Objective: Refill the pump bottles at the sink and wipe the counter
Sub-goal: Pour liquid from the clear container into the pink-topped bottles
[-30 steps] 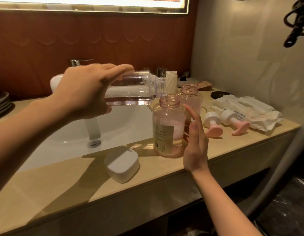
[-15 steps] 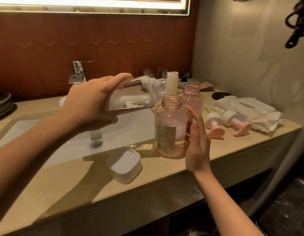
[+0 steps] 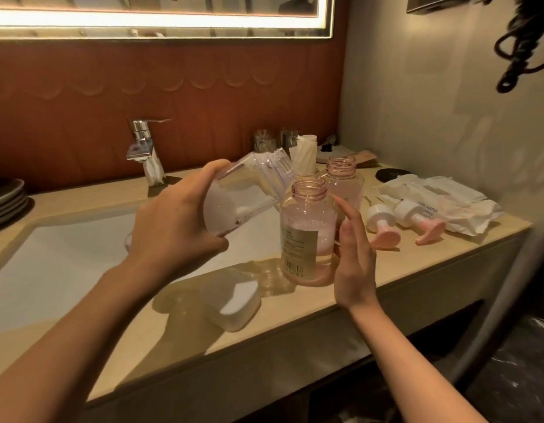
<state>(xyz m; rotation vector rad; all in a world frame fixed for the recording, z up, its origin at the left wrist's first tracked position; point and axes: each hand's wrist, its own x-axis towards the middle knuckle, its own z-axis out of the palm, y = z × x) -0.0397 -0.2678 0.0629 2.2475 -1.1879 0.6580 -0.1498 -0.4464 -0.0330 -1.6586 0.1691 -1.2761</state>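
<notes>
Left hand [image 3: 173,227] grips the clear refill bottle [image 3: 243,196], which I see has swung from level to mouth-up, left of the near pink bottle [image 3: 307,236] on the counter [image 3: 173,331]; this pour looks finished. Right hand [image 3: 353,254], fingers straight, steadies that bottle's right side; the far pink bottle [image 3: 345,181] seems next.

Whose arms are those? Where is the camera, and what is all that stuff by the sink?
Those arms belong to one person, not a machine. The camera is worn on their head, so you see what they see. The left hand grips a clear bottle, tilted, its neck near the open front pink bottle, which is partly filled. The right hand is held flat beside that bottle, fingers straight. A second pink bottle stands behind it. Two pump tops lie on the counter to the right, next to a pack of wipes. A white box sits by the sink.
</notes>
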